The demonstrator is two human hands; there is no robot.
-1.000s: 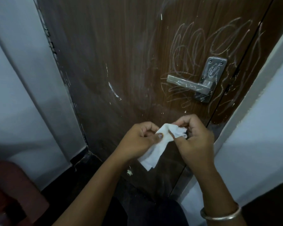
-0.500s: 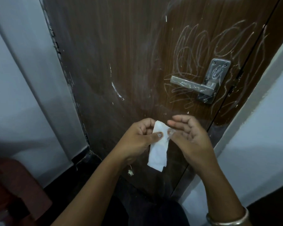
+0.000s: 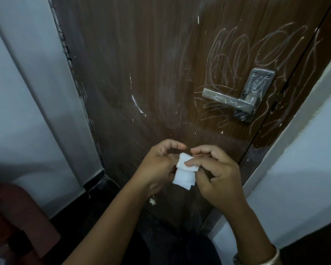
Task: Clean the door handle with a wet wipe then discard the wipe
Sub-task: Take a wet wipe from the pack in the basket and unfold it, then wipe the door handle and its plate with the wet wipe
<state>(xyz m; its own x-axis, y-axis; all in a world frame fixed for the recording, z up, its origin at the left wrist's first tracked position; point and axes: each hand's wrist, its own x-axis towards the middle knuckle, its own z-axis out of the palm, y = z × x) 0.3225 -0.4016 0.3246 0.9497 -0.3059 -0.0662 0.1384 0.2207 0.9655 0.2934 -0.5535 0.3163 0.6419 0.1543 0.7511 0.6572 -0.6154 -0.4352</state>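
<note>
Fingers of both hands were closed on the small white folded wet wipe (image 3: 184,172) just below the middle of the frame: the left hand (image 3: 158,167) pinched its left edge from behind, while the right hand (image 3: 216,173) pressed its thumb over the top fold. That two-handed pinch looked meant to double the wipe into a compact pad, which would give a firmer, thicker face for rubbing metal and keep the damp sheet from flapping. The hands were held close to the body and low, well apart from the silver metal lever door handle (image 3: 228,101) at the right of the frame, so the folding could be finished before any reach. The handle stuck out leftward from its rectangular silver backplate (image 3: 256,87) on the dark brown wooden door (image 3: 141,64), and both carried pale chalk-like scribbles (image 3: 235,54); the lever's marks suggested that no wiping had begun. A silver bangle (image 3: 260,258) sat on the right wrist at the lower right edge.

Half a second before, the wipe hung longer and flatter from the left fingers alone, with the right hand open beside it; now it was shorter, folded over at the top, and gripped by both. A second before, it was looser and crumpled between the two hands.
</note>
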